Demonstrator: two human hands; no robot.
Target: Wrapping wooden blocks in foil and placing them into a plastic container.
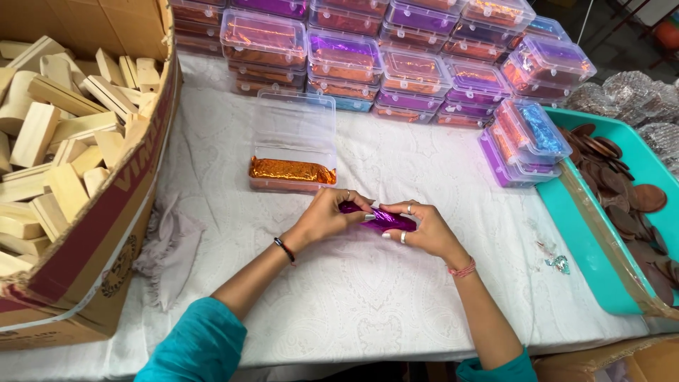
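Both of my hands grip one small purple foil-wrapped block (385,219) over the white tablecloth (353,283). My left hand (329,214) pinches its left end and my right hand (421,228) covers its right end from above. Just beyond my hands stands an open clear plastic box (293,134) with its lid raised. An orange foil-wrapped block (291,170) lies in the box's front part.
A cardboard carton (106,233) full of bare wooden blocks (56,134) fills the left. Stacks of closed clear boxes (396,64) with purple and orange foil pieces line the back. A teal tray (587,240) of brown discs sits right. Foil scraps (557,263) lie near it.
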